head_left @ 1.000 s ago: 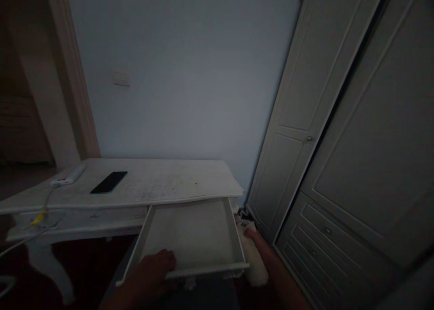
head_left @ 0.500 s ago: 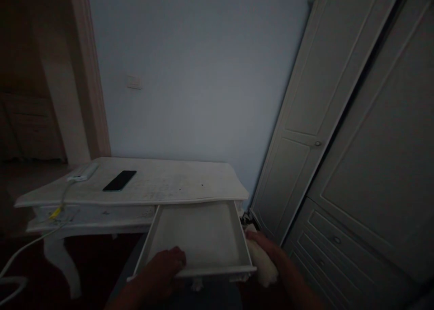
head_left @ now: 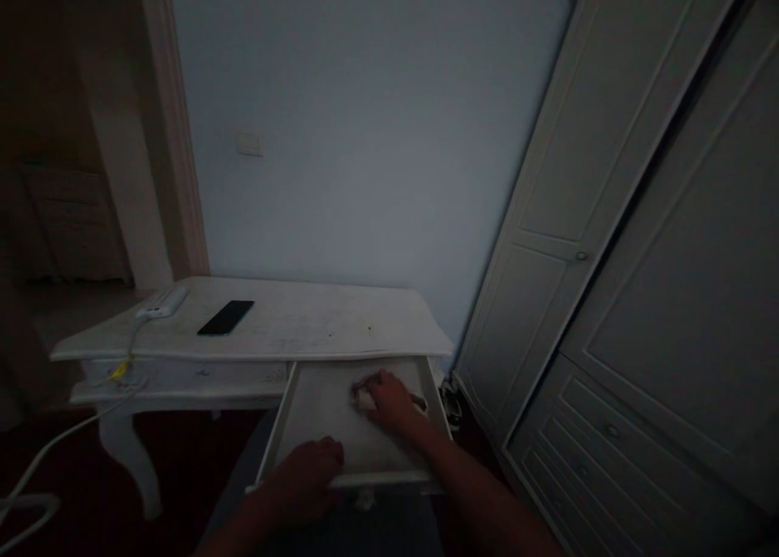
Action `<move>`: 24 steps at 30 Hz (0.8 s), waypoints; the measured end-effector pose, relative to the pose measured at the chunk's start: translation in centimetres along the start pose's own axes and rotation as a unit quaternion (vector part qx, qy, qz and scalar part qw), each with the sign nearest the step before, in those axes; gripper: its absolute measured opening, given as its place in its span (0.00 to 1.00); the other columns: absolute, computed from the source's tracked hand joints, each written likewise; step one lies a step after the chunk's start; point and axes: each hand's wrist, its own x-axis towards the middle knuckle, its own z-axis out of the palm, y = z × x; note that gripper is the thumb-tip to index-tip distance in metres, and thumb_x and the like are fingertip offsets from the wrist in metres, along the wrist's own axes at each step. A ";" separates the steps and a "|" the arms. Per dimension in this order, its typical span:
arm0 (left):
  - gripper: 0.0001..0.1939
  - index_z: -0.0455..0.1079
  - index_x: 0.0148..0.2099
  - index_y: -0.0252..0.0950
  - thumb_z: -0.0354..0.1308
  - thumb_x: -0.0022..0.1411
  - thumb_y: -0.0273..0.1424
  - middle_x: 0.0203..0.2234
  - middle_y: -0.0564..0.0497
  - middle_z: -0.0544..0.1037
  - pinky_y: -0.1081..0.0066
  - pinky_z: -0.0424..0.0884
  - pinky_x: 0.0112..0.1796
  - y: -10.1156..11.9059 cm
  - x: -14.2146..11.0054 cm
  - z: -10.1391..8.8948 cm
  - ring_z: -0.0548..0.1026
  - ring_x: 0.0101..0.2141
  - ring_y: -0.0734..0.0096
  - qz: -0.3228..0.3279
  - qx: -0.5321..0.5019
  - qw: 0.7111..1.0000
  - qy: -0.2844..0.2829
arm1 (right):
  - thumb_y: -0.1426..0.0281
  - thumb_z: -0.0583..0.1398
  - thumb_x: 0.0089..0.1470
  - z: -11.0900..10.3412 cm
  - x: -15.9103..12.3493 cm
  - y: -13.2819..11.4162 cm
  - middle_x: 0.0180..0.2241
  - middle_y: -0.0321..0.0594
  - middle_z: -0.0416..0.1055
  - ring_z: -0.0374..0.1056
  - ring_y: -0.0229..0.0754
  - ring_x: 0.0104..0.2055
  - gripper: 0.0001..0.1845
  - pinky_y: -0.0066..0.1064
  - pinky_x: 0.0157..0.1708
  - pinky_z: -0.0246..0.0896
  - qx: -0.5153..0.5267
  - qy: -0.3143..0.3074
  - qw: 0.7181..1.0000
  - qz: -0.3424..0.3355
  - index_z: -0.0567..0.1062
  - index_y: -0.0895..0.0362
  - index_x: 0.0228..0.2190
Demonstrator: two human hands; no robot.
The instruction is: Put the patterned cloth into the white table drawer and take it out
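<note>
A pulled-out drawer [head_left: 313, 407] juts from the right half of the white desk [head_left: 322, 309], above my lap. My left hand [head_left: 312, 469] has its fingers curled over the drawer's front panel, left of the middle. Inside the drawer, toward its back right, my right hand [head_left: 390, 403] presses a pale cloth [head_left: 364, 399] against the bottom. The hand covers most of the cloth; bits show at the fingertips and by the wrist. A small knob [head_left: 365, 500] sticks out below the front panel.
A dark phone [head_left: 226, 318] and a white power strip [head_left: 163, 303] with a cable [head_left: 66, 433] lie on the desk's left side. A tall wardrobe [head_left: 541, 297] stands close on the right. Dark items [head_left: 450, 405] are on the floor beside the desk.
My right hand has moved with the cloth from outside the drawer's right side to its inside bottom. My left hand stays on the front panel. The view has shifted slightly.
</note>
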 end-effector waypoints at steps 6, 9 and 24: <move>0.15 0.75 0.51 0.39 0.61 0.67 0.40 0.54 0.39 0.76 0.53 0.70 0.55 0.5 0.4 0.1 0.74 0.53 0.47 -0.014 0.040 0.999 0.001 | 0.62 0.69 0.55 4.6 6.6 -7.8 0.60 0.56 0.67 0.63 0.60 0.59 0.32 0.48 0.58 0.59 0.007 -0.005 0.998 -0.060 0.73 0.57 0.59; 0.14 0.76 0.52 0.38 0.60 0.68 0.38 0.56 0.38 0.76 0.47 0.66 0.60 0.7 0.3 0.4 0.72 0.58 0.42 0.010 0.065 0.998 0.024 | 0.61 0.72 0.51 5.4 6.8 -9.4 0.62 0.51 0.65 0.62 0.61 0.60 0.37 0.50 0.58 0.59 -0.003 -0.049 0.989 -0.138 0.72 0.50 0.61; 0.10 0.74 0.45 0.41 0.62 0.69 0.41 0.45 0.46 0.79 0.58 0.71 0.52 -0.4 -0.2 0.9 0.76 0.49 0.55 0.051 -0.020 0.991 0.126 | 0.65 0.60 0.63 -1.2 -1.2 4.9 0.65 0.61 0.62 0.63 0.61 0.63 0.37 0.49 0.58 0.62 -0.129 -0.076 0.989 0.014 0.61 0.57 0.69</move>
